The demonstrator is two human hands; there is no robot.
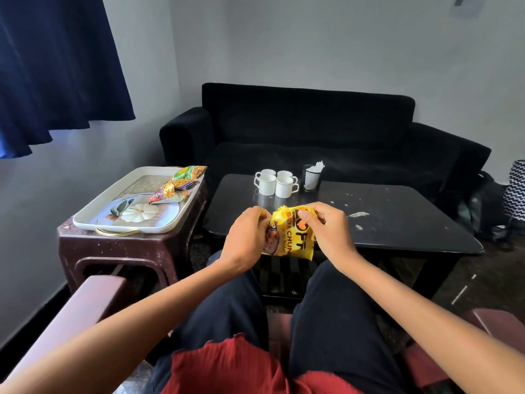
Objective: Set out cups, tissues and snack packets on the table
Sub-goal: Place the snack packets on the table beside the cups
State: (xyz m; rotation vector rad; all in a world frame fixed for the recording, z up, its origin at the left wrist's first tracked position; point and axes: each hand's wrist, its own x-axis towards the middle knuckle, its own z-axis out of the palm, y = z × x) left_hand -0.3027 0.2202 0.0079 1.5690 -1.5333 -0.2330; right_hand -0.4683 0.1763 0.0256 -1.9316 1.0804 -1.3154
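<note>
Holding a crinkled yellow foil snack packet with black lettering (pixel 292 233) in both hands, you have it upright in the air above your lap, just in front of the near edge of the low black table (pixel 397 223). Your left hand (pixel 246 236) is closed on the packet's left side, fingers curled round the edge. Your right hand (pixel 326 223) pinches the top right corner, thumb on the printed face. Four white handled ceramic cups (pixel 275 183) stand in a tight two-by-two cluster on the far left part of the table, touching or nearly so. Just beside them to the right stands a black mesh holder with white tissues (pixel 312 177) sticking out of its top. Pale scraps and specks lie scattered on the table's right half. To your left, a white rectangular serving tray with a gold handle (pixel 93 214) rests on a dark maroon plastic stool (pixel 122 248). Two more snack packets, green-orange and red-orange (pixel 181 184), lie overlapping at the tray's far right corner. A black fabric sofa (pixel 312 129) sits behind the table.
</note>
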